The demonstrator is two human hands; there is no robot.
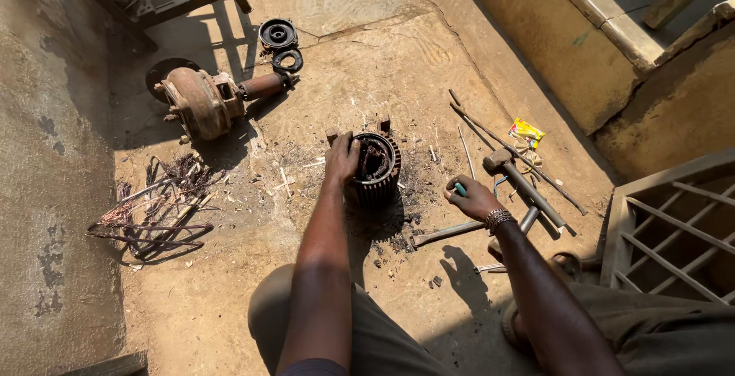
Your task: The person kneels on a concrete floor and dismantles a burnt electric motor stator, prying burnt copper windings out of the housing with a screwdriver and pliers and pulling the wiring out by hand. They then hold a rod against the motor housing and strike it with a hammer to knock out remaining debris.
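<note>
1. A rusty pump housing (200, 102) lies on the concrete floor (344, 8).
2. A tangle of stripped copper wire (157, 207) lies left.
3. A hammer (523, 184) rests near a yellow wrapper (527, 132).
4. A black bearing cover (278, 34) lies beyond.

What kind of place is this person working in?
Probably an informal outdoor repair spot on a concrete floor. The left hand grips a stripped motor stator; pulled copper windings, a rusty motor housing and a hammer lie about.
</note>
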